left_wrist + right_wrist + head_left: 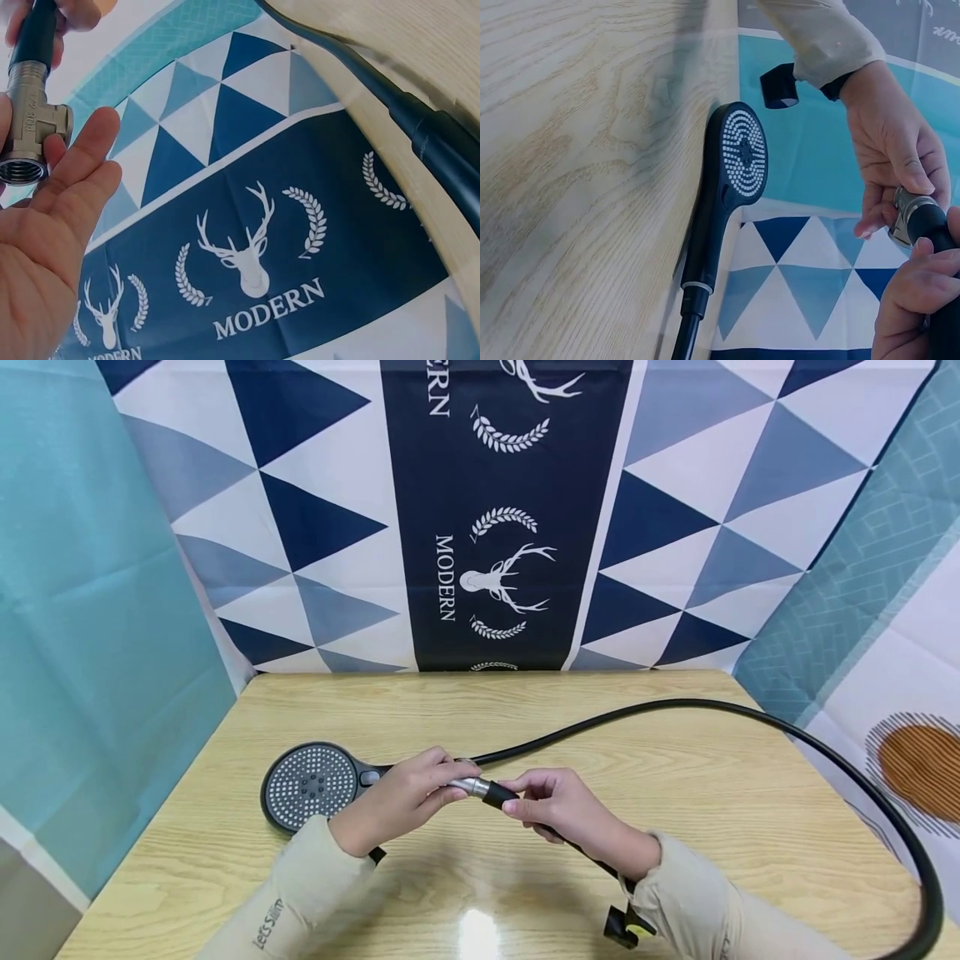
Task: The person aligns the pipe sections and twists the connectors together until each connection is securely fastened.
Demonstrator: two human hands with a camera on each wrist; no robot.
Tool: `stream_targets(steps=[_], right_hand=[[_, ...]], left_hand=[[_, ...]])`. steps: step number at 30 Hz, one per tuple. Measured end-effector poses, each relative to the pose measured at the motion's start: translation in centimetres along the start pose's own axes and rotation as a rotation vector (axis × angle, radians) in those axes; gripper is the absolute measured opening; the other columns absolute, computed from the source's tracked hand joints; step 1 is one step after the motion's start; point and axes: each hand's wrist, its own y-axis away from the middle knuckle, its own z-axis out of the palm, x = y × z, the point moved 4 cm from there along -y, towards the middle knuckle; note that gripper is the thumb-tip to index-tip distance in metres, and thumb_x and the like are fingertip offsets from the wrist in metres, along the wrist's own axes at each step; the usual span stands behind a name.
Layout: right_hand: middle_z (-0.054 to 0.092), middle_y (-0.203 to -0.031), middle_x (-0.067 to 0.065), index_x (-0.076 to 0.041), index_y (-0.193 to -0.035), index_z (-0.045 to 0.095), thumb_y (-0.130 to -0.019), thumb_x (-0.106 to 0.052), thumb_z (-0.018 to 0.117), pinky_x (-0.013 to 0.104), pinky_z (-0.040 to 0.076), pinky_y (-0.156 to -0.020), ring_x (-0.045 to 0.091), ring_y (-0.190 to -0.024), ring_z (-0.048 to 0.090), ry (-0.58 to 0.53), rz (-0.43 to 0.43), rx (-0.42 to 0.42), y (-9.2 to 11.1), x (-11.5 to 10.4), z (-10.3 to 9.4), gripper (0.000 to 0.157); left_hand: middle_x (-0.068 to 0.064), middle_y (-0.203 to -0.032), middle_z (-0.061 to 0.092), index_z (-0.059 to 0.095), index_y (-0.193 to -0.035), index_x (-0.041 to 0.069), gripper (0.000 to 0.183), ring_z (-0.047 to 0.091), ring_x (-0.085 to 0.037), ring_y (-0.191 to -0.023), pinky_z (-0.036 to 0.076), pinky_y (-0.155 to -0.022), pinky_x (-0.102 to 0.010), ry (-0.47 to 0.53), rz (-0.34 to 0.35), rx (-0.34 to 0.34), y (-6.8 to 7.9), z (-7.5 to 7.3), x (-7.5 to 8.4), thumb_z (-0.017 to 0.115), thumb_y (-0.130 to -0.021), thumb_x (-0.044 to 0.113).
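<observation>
My left hand [405, 795] pinches a silver metal tee fitting [31, 124] between thumb and fingers, held up over the table. The fitting has a side outlet, and its threaded open end shows in the left wrist view. My right hand [562, 810] grips the black hose end [498, 794], which meets the fitting's other end. From there the hose runs back beneath my right wrist. A black shower head [310, 787] lies on the table behind my left forearm, its spray face with pale nozzles showing. Part of its handle is hidden by my left hand.
The light wood table [420, 710] ends at a patterned cloth backdrop [330, 518]. Black hose [675, 702] leaves the shower head's handle, arcs across the back and loops down past the table's right edge. A black wrist-camera piece [621, 927] hangs below my right sleeve.
</observation>
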Motion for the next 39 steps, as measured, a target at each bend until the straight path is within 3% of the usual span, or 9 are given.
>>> stream_targets(steps=[7, 11, 24, 32, 39], right_hand=[[0.053, -0.064, 0.001, 0.012, -0.117, 0.06, -0.088, -0.006, 0.067, 0.018, 0.03, -0.041, 0.006, -0.045, 0.039, 0.03, 0.013, -0.003, -0.3, 0.0, -0.2, 0.035], [0.052, -0.063, 0.001, 0.012, -0.116, 0.061, -0.088, -0.005, 0.066, 0.018, 0.029, -0.04, 0.005, -0.043, 0.038, 0.036, 0.007, -0.004, -0.5, 0.0, -0.3, 0.033], [0.047, -0.057, 0.001, 0.015, -0.111, 0.062, -0.087, 0.001, 0.066, 0.017, 0.028, -0.041, 0.004, -0.044, 0.037, 0.107, -0.086, 0.064, -0.8, 0.0, -0.5, 0.028], [0.041, -0.054, -0.005, 0.013, -0.104, 0.066, -0.087, 0.001, 0.067, 0.019, 0.028, -0.042, 0.003, -0.046, 0.034, 0.252, -0.236, 0.1, -0.7, -0.4, -0.5, 0.021], [0.041, -0.056, -0.004, 0.01, -0.102, 0.067, -0.087, 0.001, 0.066, 0.019, 0.028, -0.043, 0.003, -0.047, 0.033, 0.287, -0.23, 0.13, -0.8, -0.2, -0.6, 0.018]], left_hand=[[-0.004, -0.088, 0.057, 0.065, -0.114, 0.003, 0.025, 0.053, -0.009, -0.073, 0.047, -0.066, -0.021, -0.004, -0.011, -0.037, -0.4, -0.1, -0.1, 0.059, -0.094, 0.016], [-0.005, -0.089, 0.057, 0.066, -0.114, 0.003, 0.027, 0.053, -0.01, -0.073, 0.047, -0.066, -0.021, 0.006, -0.029, -0.052, -0.6, 0.0, -0.3, 0.066, -0.088, 0.005], [-0.004, -0.087, 0.057, 0.066, -0.112, 0.003, 0.025, 0.051, -0.009, -0.071, 0.046, -0.064, -0.019, -0.008, 0.0, -0.058, -1.4, -0.4, -0.3, 0.067, -0.087, 0.004], [-0.003, -0.087, 0.058, 0.066, -0.112, 0.003, 0.026, 0.051, -0.008, -0.071, 0.045, -0.064, -0.019, 0.025, -0.01, -0.082, -1.6, -0.1, -0.9, 0.068, -0.086, 0.003], [-0.004, -0.087, 0.059, 0.068, -0.111, 0.003, 0.027, 0.052, -0.009, -0.071, 0.046, -0.064, -0.019, 0.023, -0.013, -0.074, -1.8, -0.1, -0.9, 0.07, -0.085, 0.004]])
